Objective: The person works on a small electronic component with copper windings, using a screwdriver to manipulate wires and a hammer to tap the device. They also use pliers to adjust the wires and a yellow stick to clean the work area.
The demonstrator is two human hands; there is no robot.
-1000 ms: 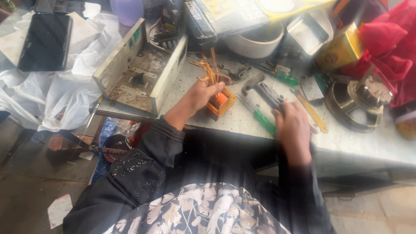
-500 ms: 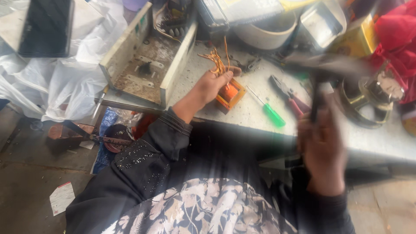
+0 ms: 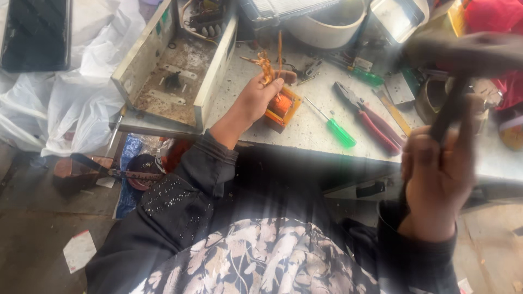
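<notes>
Left hand (image 3: 256,100) pins the orange coil (image 3: 282,106) — right hand (image 3: 438,174) raises a hammer (image 3: 463,60).

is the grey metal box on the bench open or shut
Open: the grey metal box has no lid on top, so its rusty floor and some wiring at the far end show.

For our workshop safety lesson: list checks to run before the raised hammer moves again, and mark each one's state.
1. Right hand grips hammer handle: ok.
2. Left hand steadies orange coil block: ok.
3. Left fingers clear of the block's top: not ok.
4. Block flat on bench: cannot tell.
5. Green screwdriver and red pliers apart from the block: ok.
6. Hammer head sharp enough to judge aim: cannot tell.
</notes>
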